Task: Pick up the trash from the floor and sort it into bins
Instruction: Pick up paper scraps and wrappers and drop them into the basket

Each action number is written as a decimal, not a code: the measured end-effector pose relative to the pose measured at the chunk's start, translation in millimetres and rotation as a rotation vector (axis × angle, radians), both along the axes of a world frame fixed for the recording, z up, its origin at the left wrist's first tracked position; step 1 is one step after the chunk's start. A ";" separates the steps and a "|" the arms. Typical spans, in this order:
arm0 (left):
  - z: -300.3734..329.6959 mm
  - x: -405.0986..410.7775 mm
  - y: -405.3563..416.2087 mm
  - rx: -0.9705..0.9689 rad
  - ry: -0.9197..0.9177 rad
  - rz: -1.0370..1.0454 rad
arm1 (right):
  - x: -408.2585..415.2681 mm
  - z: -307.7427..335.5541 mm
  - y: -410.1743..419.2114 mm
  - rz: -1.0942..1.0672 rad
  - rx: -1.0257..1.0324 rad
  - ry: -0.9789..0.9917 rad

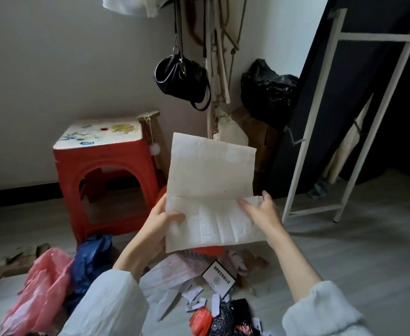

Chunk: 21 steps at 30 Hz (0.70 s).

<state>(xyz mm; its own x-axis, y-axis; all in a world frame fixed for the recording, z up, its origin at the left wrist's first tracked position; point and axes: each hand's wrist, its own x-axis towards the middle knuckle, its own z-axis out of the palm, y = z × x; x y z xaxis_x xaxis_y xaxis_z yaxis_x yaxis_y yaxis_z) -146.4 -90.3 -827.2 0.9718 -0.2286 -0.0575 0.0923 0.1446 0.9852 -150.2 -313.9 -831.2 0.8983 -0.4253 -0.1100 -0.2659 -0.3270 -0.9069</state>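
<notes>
A large creased sheet of off-white paper (pixel 211 180) is held up in front of me, folded along a line near its lower third. My left hand (pixel 155 229) grips its lower left edge, thumb on the front. My right hand (pixel 262 212) pinches the folded flap at the right edge. Below it on the floor lies a heap of trash: a pink plastic bag (pixel 41 287), a blue plastic bag (pixel 92 260), a white and black card (pixel 218 278), small paper scraps (pixel 194 304) and black and red wrappers (pixel 225 318). No bin shows.
A red plastic stool (pixel 107 180) with a flowered top stands against the wall ahead left. A black handbag (pixel 182 81) hangs from a pole. A black rubbish bag (pixel 267 93) sits in the corner. A white metal frame (pixel 320 132) leans at right. Brown cardboard (pixel 7 263) lies far left.
</notes>
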 end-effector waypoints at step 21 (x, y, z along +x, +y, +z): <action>-12.7 -0.3 30.6 0.252 -0.026 0.190 | -1.1 2.1 -24.3 0.253 0.483 0.044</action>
